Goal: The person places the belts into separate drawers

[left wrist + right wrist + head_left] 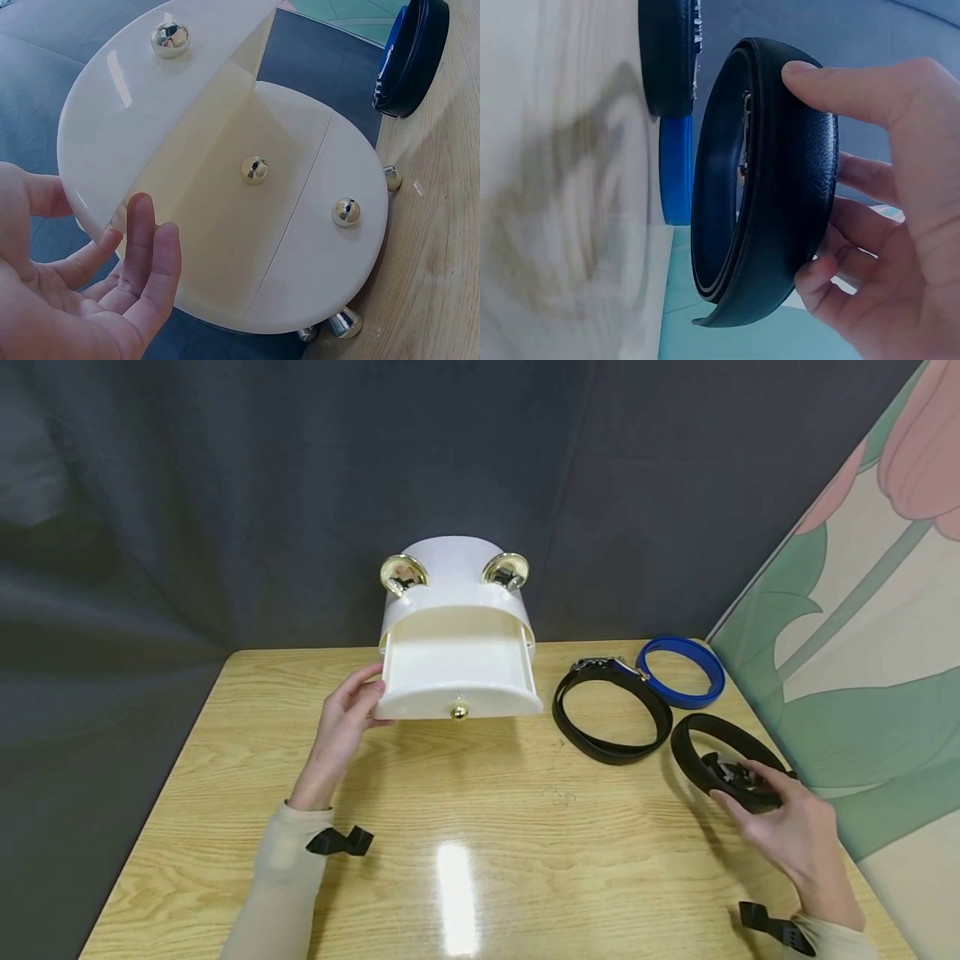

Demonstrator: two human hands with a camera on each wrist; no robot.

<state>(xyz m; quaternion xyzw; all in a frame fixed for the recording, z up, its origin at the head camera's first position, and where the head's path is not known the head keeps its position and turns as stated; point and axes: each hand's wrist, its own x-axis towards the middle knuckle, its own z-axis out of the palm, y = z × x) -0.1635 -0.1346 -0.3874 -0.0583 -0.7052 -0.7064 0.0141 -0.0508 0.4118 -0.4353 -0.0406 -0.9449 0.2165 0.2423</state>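
Observation:
A white rounded drawer box (453, 568) with gold knobs stands at the back of the table. Its top drawer (457, 664) is pulled out, and the inside looks bare. At that drawer's front left corner my left hand (345, 718) pinches the edge between thumb and fingertip; the other fingers curve loosely below. My right hand (798, 827) grips a coiled black belt (795, 187) at the right side of the table, thumb on its outer face and fingers around the far side. The belt is tilted, with its metal buckle (731, 770) inside the coil.
Another coiled black belt (611, 752) with a metal buckle lies right of the drawer box. Behind it is a coiled blue belt (701, 672). Two gold round pieces (403, 574) stick out from the box. Dark cloth hangs behind the table (525, 843), and a flowered cloth (885, 710) borders the right.

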